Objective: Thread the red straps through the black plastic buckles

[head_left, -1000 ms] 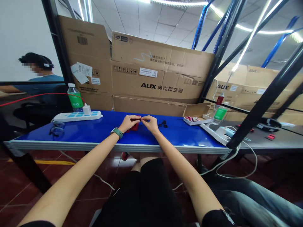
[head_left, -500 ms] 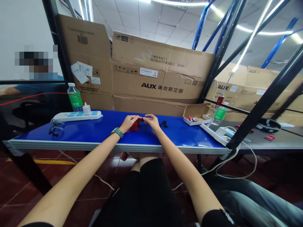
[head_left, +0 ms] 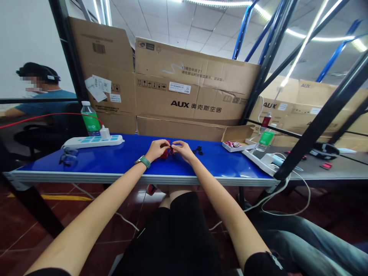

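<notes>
Over the middle of the blue tabletop (head_left: 115,161) my two hands meet at a small red item (head_left: 166,154). My left hand (head_left: 156,149), with a green-banded watch at the wrist, is closed in a pinch on its red part. The fingers of my right hand (head_left: 183,150) are pinched against the item's right side, on a small dark piece too tiny to name. Fingers cover much of the red item, so its kind does not show. Just right of my right hand lie several small black pieces (head_left: 198,150) on the table.
A white power strip (head_left: 92,141), a green-labelled bottle (head_left: 91,119) and glasses (head_left: 68,156) are on the left. To the right stand an open small box (head_left: 240,142) with red items and another bottle (head_left: 266,138). Cardboard (head_left: 195,88) walls the back. A person (head_left: 47,92) sits left.
My hands have shifted slightly, and my right fingers have come lower and closer to my left ones. The red item has turned a little between them.
</notes>
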The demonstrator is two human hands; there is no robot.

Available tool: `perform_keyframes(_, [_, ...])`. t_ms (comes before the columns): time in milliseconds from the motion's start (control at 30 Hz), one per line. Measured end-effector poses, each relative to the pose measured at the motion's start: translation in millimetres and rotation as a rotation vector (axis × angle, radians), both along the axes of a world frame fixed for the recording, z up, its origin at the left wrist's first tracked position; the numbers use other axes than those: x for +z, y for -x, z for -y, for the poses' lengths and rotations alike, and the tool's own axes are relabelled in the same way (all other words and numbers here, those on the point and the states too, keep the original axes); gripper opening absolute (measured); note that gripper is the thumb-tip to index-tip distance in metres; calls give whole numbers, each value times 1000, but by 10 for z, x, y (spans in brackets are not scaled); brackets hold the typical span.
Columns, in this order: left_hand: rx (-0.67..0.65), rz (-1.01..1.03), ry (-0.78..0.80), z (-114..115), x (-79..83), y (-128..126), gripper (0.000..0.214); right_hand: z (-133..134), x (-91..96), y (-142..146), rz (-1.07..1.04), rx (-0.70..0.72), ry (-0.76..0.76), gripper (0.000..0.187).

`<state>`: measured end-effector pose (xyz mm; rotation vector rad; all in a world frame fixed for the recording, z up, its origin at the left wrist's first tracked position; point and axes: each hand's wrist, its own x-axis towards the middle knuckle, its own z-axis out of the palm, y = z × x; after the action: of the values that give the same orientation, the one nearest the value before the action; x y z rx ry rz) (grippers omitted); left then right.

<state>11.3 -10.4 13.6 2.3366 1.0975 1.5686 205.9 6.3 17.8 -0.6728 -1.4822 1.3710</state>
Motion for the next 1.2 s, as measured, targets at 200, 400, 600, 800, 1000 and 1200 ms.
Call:
perform_keyframes(200, [5, -105, -63, 30, 64, -39, 8, 24, 57, 25, -29, -6, 50, 54])
perform_keyframes(400, [-18, -37, -1, 75, 88, -28, 10, 11, 75, -15, -72, -58, 48, 51])
perform_keyframes(600, [-89, 49, 125, 108, 65, -42, 25, -15, 65, -50, -120, -110, 73, 55])
perform_keyframes(800, [-24, 9, 62, 60, 50, -31, 16, 46, 119, -73, -74, -68, 119, 55])
perform_keyframes(1000, [-31, 3, 48, 95, 83, -20, 13, 48, 131, -66, -132, -36, 140, 52])
perform_keyframes(1200, [-153, 58, 207, 73, 15, -36, 33, -11, 68, -88, -101, -88, 93, 55])
